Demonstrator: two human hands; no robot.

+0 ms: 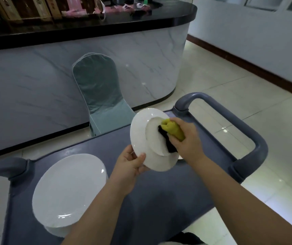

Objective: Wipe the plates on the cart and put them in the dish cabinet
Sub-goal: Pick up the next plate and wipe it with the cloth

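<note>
— Pale tiles on the floor [230,82], was it, with that marble-fronted counter [35,82] across twelve o'clock?

— Yes, dark top on it, and a chair [97,89] in a grey-green cover stood against it at eleven o'clock. The grey cart [141,200] was right in front of the person, one looped handle [247,124] out at three o'clock.

— And the plate?

— One white plate [141,131] was up off the cart, tilted on edge above its far side, about one o'clock from where the person stood. The left hand [131,163] pinched the rim at the plate's seven o'clock, thumb on the near face, fingers curled behind.

— The other hand?

— The right hand [185,137] came in from four o'clock, fingers closed tight round a bunched yellow and black cloth [172,130], and pressed it onto the plate's inner circle. I couldn't tell whether that was the top or the underside.

— Any more plates?

— A pile of white plates [67,191] sat flat on the cart at eight o'clock, well apart from both hands, at the end with the second handle.
</note>
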